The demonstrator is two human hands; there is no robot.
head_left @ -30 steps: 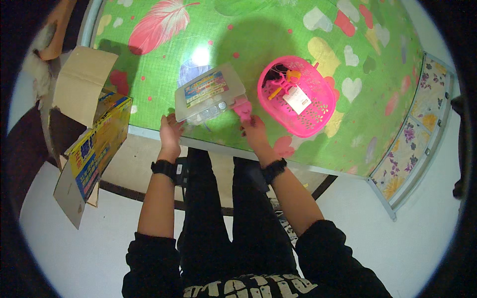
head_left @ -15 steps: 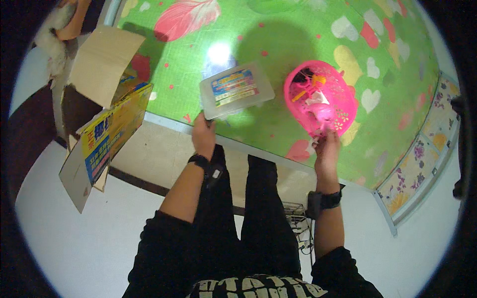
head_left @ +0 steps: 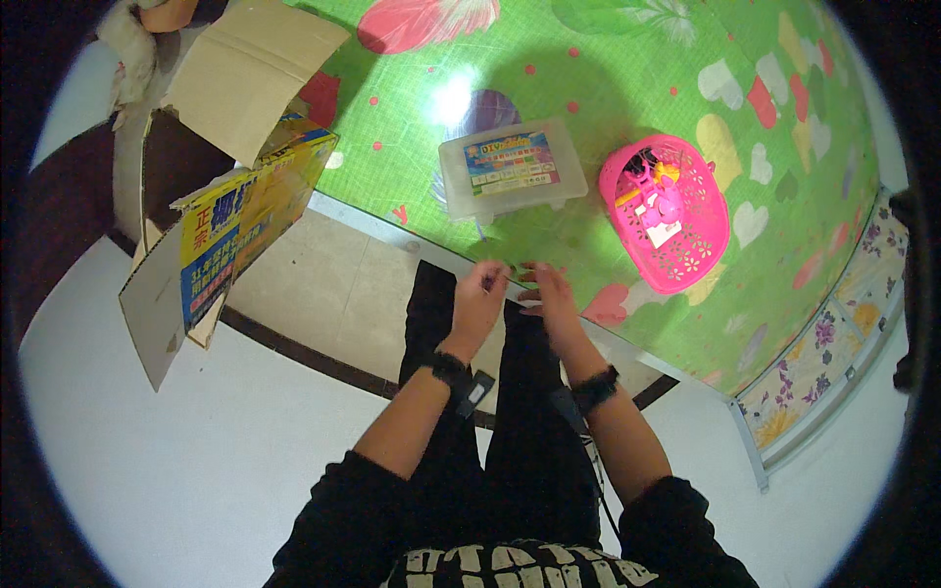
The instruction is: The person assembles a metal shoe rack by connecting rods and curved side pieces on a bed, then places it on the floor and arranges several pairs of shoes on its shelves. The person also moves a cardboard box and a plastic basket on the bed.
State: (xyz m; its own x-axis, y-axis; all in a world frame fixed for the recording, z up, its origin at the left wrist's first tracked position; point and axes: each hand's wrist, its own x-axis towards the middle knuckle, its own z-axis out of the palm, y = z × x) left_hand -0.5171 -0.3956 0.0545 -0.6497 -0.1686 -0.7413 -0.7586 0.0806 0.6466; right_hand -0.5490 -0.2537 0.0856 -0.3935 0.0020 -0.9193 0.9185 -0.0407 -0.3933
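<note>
My left hand [head_left: 478,302] is closed, fingertips pinched together around something too small to make out. Just beside it, my right hand [head_left: 555,302] has its fingers apart, their tips facing the left hand across a narrow gap. Both hands are above the near edge of the green mat. Beyond them, a shallow translucent plastic case [head_left: 459,182] with a colourful label lies closed on the mat, touched by neither hand. To the right sits a pink plastic basket [head_left: 708,227] with cut-out flowers. Inside it are a pink toy [head_left: 667,201], yellow pieces and a white piece.
An open cardboard box [head_left: 235,230] with yellow and blue printed sides stands at left, its flaps spread. The green mat [head_left: 529,78] bears hearts and feathers. A floral panel with a metal rail [head_left: 804,377] curves along the right. My legs are below my hands.
My left hand has left the plastic case and my right hand has left the basket's near end; they have come together in the middle. The basket sits turned differently. The view has shifted slightly.
</note>
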